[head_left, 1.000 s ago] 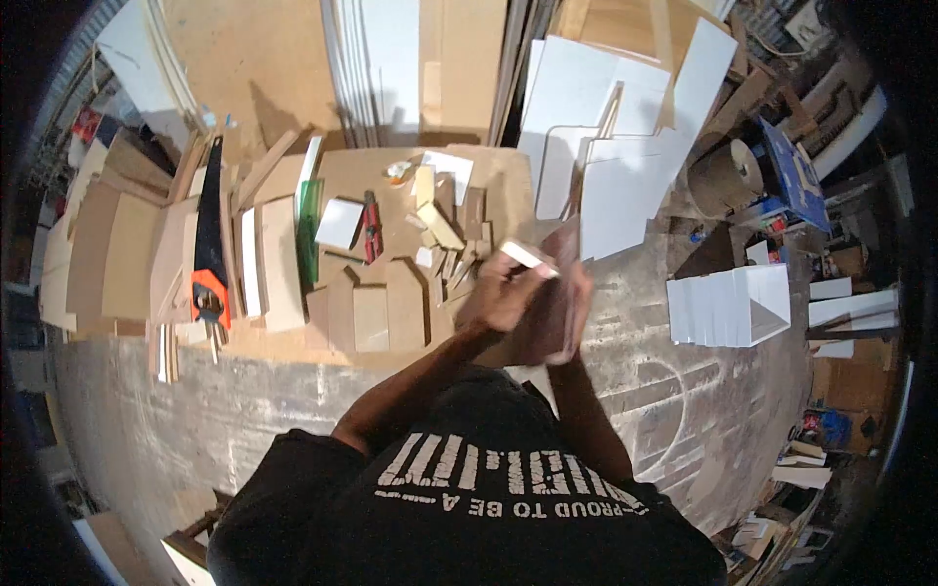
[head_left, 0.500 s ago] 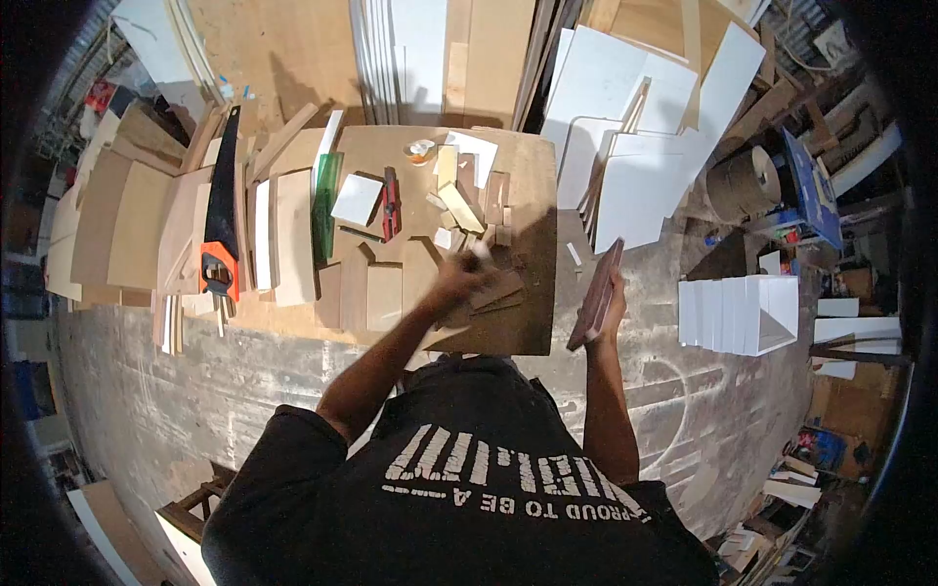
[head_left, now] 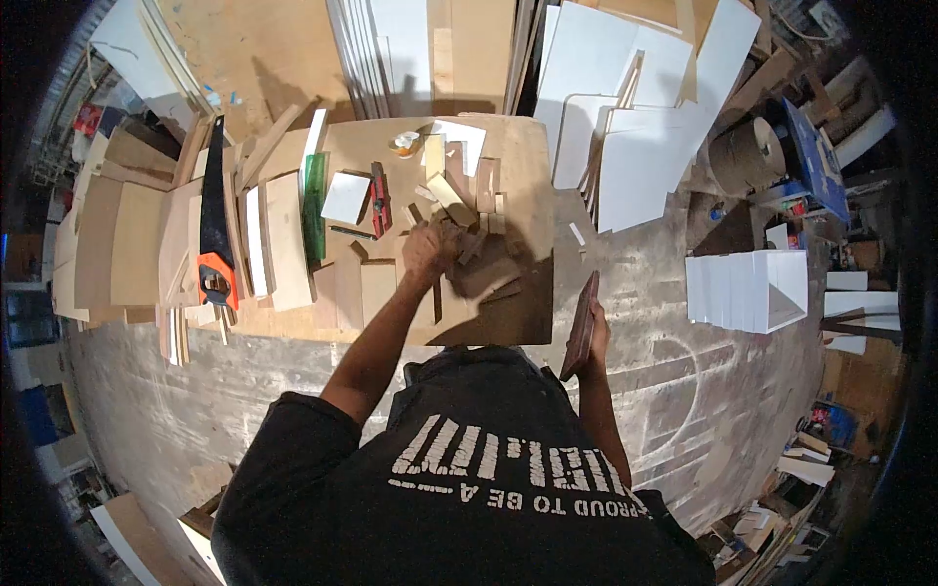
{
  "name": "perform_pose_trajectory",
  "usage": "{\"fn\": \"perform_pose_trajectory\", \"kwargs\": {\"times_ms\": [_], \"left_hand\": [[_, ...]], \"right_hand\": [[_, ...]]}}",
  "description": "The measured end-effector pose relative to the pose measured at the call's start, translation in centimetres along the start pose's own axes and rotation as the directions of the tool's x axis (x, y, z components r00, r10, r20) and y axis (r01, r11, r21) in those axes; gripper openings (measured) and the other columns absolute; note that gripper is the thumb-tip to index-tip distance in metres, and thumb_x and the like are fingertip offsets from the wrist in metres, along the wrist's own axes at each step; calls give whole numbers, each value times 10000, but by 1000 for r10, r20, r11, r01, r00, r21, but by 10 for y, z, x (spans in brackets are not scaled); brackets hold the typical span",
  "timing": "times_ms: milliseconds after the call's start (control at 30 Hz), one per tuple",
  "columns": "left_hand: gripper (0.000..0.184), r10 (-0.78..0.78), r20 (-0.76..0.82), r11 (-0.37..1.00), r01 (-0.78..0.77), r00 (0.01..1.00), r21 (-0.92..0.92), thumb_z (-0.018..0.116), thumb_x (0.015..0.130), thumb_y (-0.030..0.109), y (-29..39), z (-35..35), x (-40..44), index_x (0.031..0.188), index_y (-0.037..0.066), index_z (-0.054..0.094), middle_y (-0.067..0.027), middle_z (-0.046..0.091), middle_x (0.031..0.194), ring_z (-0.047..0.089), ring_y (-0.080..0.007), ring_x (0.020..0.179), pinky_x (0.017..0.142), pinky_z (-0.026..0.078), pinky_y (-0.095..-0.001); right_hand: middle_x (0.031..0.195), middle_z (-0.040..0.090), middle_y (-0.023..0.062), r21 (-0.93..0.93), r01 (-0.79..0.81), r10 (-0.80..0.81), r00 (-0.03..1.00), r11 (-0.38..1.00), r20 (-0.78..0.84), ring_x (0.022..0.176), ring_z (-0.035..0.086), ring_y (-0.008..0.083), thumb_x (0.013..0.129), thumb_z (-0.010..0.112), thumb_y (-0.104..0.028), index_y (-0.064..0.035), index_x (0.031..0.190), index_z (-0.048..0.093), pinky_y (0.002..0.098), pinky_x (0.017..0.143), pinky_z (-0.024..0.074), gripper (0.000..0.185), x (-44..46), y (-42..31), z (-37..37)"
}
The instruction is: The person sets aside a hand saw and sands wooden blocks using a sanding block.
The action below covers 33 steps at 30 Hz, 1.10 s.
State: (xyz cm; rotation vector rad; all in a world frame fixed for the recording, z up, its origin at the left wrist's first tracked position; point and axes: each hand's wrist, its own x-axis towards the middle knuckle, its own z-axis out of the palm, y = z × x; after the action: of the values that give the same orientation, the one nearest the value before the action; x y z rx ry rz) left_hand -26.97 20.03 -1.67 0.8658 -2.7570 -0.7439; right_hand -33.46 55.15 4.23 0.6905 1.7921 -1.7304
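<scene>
My right hand [head_left: 595,340] grips a reddish-brown wooden board [head_left: 580,327], held upright beyond the right edge of the worktable [head_left: 337,308]. My left hand [head_left: 433,246] is down among small wood offcuts on the table. Its fingers are curled and partly in shadow, so what lies under them cannot be made out. Just beyond that hand are a pale yellow block [head_left: 450,199] and several brown wood pieces [head_left: 487,186]. To its left lie a red tool with a dark middle [head_left: 379,202], a white square piece [head_left: 346,198] and a dark pencil-like stick [head_left: 352,232].
A handsaw with an orange handle [head_left: 216,278] rests on boards at the left, near a green strip [head_left: 314,207]. White panels [head_left: 640,161] lean behind the table's right side. A stack of white box-like pieces [head_left: 747,290] stands on the floor at right.
My left hand has moved left and slightly up the view, down onto the offcuts; it was blurred before. My right hand has lowered a little with the wooden board. The view has shifted slightly.
</scene>
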Motion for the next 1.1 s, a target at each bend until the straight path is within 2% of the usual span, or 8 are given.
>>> {"fn": "perform_pose_trajectory", "kwargs": {"times_ms": [300, 400, 567, 700, 800, 933, 967, 1100], "left_hand": [[482, -209, -53, 964, 215, 976, 159, 614, 861, 274, 58, -22, -10, 1308, 120, 519, -164, 531, 1270, 466, -368, 1231, 931, 437, -500], [553, 198, 12, 963, -197, 980, 184, 632, 847, 287, 68, 6, 16, 1346, 96, 491, -127, 462, 1394, 418, -378, 1276, 998, 405, -516], [680, 353, 335, 798, -468, 874, 379, 726, 793, 281, 85, 35, 67, 1402, 132, 462, -90, 376, 1506, 337, -300, 1391, 1119, 256, -583], [657, 562, 77, 815, -536, 823, -220, 773, 792, 218, 97, 12, 66, 1359, 49, 486, -144, 527, 1360, 498, -337, 1274, 1088, 360, -520], [550, 286, 393, 374, 276, 874, -885, 742, 838, 152, 111, -8, 41, 1331, 43, 523, -138, 547, 1327, 616, -292, 1118, 948, 503, -404], [459, 166, 473, -47, 486, 866, -873, 702, 866, 49, 134, -29, 1, 1294, 8, 542, -118, 597, 1227, 651, -206, 1055, 829, 558, -309], [404, 140, 459, 314, 400, 877, -861, 678, 884, 55, 139, -34, -7, 1262, -16, 551, -128, 652, 1109, 659, -222, 1034, 826, 554, -332], [192, 109, 93, 566, 16, 990, -825, 630, 914, 87, 151, -39, -39, 1071, -23, 631, -152, 683, 1009, 672, -259, 921, 766, 539, -333]], "right_hand": [[1094, 577, 135, 42, -4, 5, 999, 999, -43, 812, 568, 234, 809, 623, -622, -78, 1387, 478, 365, 603, 472, 807, 19, 7, -11], [1114, 578, 88, 93, -33, 35, 999, 995, -26, 933, 559, 192, 877, 634, -485, -32, 1369, 514, 309, 818, 462, 679, 6, -9, -4], [1021, 583, 125, -26, 165, -161, 981, 986, 111, 738, 569, 206, 815, 621, -619, -80, 1400, 485, 330, 562, 472, 807, 30, 0, -16], [853, 568, 70, 62, 143, -149, 984, 988, 95, 604, 546, 161, 830, 627, -577, -64, 1396, 476, 293, 502, 470, 778, 24, -16, -17], [871, 567, 77, 110, 58, -77, 981, 992, 181, 620, 562, 172, 847, 621, -545, -38, 1397, 461, 308, 505, 482, 765, 22, -35, -9], [960, 617, 75, 70, 204, -213, 872, 977, 440, 756, 621, 167, 875, 677, -424, -68, 1386, 517, 275, 635, 513, 642, 16, -74, 22], [970, 616, 91, 25, 308, -286, 844, 951, 455, 797, 620, 184, 870, 683, -424, -71, 1377, 530, 297, 689, 511, 637, 9, -81, 33], [1020, 616, 161, -310, 636, -386, 714, 707, 584, 947, 605, 259, 852, 703, -421, -79, 1353, 565, 375, 878, 475, 622, -22, -114, 62]]}}
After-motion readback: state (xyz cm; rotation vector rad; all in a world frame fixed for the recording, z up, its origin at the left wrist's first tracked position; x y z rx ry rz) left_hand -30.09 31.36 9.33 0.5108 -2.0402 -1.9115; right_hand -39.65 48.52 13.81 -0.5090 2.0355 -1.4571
